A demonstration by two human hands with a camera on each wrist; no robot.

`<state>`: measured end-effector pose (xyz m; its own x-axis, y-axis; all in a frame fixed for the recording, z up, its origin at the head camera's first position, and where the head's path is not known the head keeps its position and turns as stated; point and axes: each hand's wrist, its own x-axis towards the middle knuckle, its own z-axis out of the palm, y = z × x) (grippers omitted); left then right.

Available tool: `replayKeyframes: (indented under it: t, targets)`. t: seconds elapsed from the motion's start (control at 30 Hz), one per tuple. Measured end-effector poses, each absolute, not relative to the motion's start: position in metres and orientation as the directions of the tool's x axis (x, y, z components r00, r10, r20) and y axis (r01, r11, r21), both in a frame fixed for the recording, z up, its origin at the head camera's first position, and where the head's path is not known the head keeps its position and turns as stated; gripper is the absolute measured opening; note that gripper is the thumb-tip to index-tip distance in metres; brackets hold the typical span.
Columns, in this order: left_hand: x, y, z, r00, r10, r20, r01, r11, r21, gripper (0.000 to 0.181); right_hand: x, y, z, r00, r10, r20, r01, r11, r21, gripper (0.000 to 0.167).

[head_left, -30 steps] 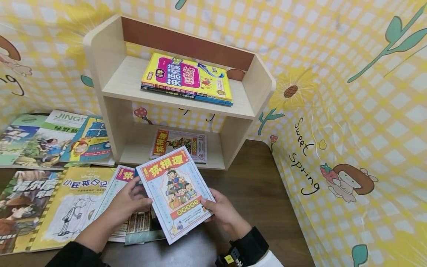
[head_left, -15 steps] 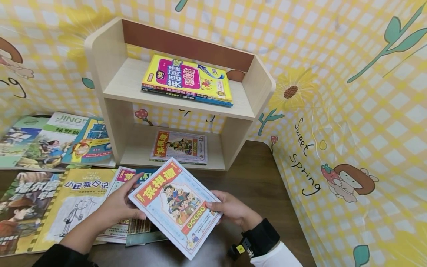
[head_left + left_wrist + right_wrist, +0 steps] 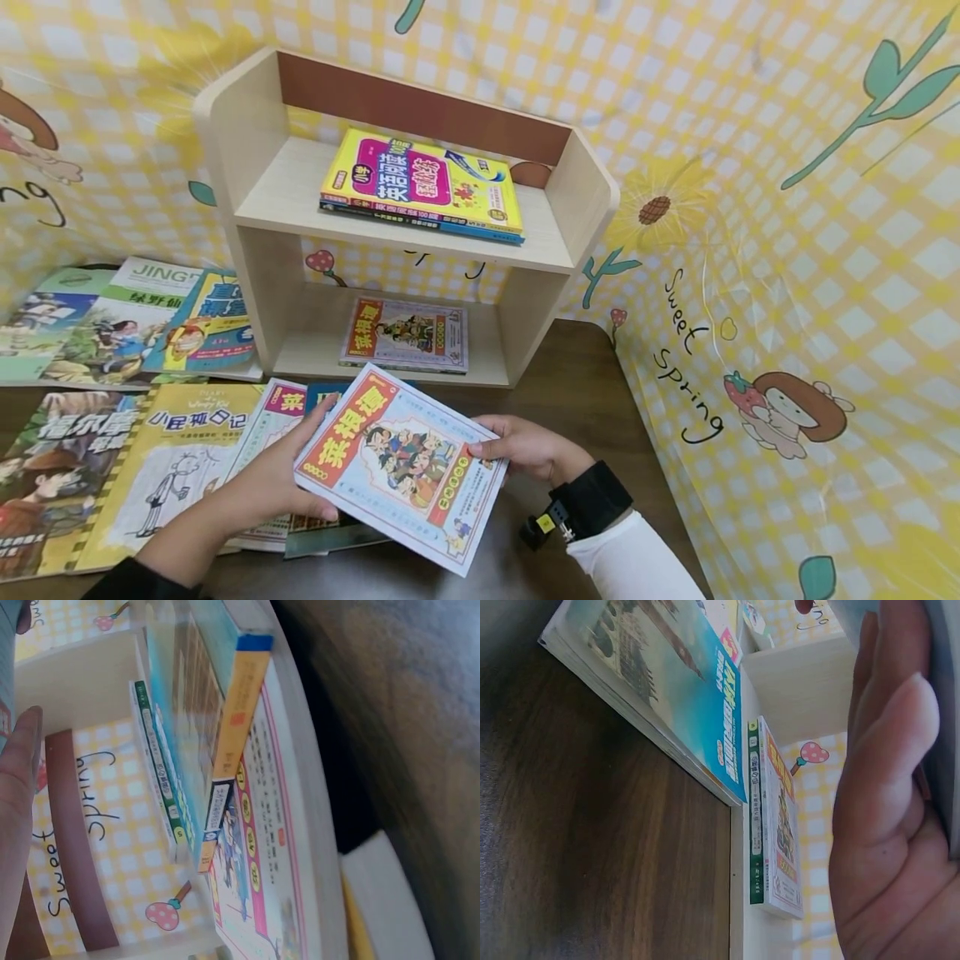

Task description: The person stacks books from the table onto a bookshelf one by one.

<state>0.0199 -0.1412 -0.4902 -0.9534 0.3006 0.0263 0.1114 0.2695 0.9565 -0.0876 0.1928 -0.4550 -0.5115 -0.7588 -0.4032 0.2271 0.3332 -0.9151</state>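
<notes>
A pale blue comic-style book point(image 3: 405, 467) with a red title band is held tilted above the table in the head view. My right hand point(image 3: 528, 450) pinches its right edge, thumb on the cover and the other fingers hidden beneath. Against its left edge rests my left hand point(image 3: 288, 467), thumb straight beside the lower edge and fingers partly behind the book; whether it bears weight I cannot tell. In the right wrist view the right hand point(image 3: 892, 802) lies along the book's underside. Only a thumb of the left hand point(image 3: 19, 772) shows clearly in the left wrist view.
A two-tier wooden bookshelf point(image 3: 262, 183) stands behind. Its upper shelf bears a stack of yellow-topped books point(image 3: 423, 183), its lower one a small stack point(image 3: 408, 333). Several books, including a yellow diary book point(image 3: 172, 467) and a teal-covered book point(image 3: 326, 546), lie on the dark table point(image 3: 600, 400) at left.
The held book has turned counterclockwise and shifted slightly right and down, then up again. My right hand has moved right with it; the left hand has closed up to the book's left corner.
</notes>
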Motion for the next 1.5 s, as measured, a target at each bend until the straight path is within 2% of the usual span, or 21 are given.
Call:
replayKeyframes:
  t: [0.3, 0.57, 0.77, 1.0, 1.13, 1.27, 1.5]
  targets:
    - [0.021, -0.137, -0.486, -0.967, 0.254, 0.022, 0.111, 0.345, 0.932, 0.128, -0.091, 0.19, -0.453, -0.57, -0.713, -0.408, 0.239, 0.331, -0.913, 0.042]
    - [0.019, -0.134, -0.484, -0.979, 0.204, 0.014, 0.087, 0.353, 0.932, 0.121, -0.091, 0.182, -0.452, -0.712, -0.595, -0.372, 0.259, 0.27, -0.927, 0.042]
    - [0.018, -0.131, -0.484, -0.988, 0.153, 0.011, 0.067, 0.366, 0.928, 0.121, -0.089, 0.174, -0.45, -0.824, -0.451, -0.342, 0.268, 0.221, -0.938, 0.063]
    - [0.019, -0.126, -0.483, -0.995, 0.097, 0.014, 0.037, 0.241, 0.97, 0.121, -0.083, 0.161, -0.452, -0.914, -0.311, -0.26, 0.265, 0.025, -0.964, 0.073]
    - [0.021, -0.122, -0.479, -0.999, 0.051, 0.004, 0.017, 0.262, 0.965, 0.122, -0.076, 0.156, -0.452, -0.943, -0.258, -0.209, 0.23, -0.054, -0.972, 0.072]
    - [0.021, -0.119, -0.478, -1.0, 0.008, 0.003, 0.005, 0.293, 0.956, 0.124, -0.069, 0.153, -0.451, -0.957, -0.233, -0.172, 0.193, -0.07, -0.979, 0.067]
    - [0.02, -0.119, -0.478, -0.999, -0.05, 0.018, 0.003, 0.289, 0.957, 0.125, -0.054, 0.148, -0.45, -0.96, -0.26, -0.099, 0.13, -0.103, -0.986, 0.068]
